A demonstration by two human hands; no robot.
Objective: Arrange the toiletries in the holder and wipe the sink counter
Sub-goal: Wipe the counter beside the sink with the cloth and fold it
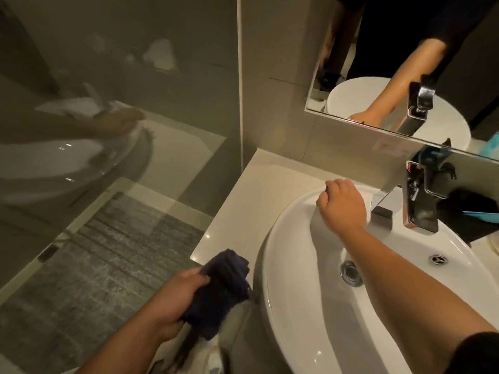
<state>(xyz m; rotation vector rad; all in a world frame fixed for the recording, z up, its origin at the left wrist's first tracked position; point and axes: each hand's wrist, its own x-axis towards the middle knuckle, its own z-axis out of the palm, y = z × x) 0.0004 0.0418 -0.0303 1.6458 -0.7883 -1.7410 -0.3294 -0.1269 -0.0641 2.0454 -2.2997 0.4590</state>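
My left hand grips the dark cloth, bunched lengthwise toward the worktop; my right hand, fingers curled closed, presses the sink rim

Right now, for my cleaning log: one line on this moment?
left hand: grips dark cloth at counter edge | right hand: fisted at sink back rim, contents unclear

Sink basin sits on worktop, toward R side. Tap behind basin, at its rear rim; mirror on wall above tap. Drain in basin bottom, overflow hole to its R. R hand over rear-L rim of basin. L hand w/ cloth at worktop front edge, L of basin. Glass panel L of worktop. Holder R of tap, partly cut off.
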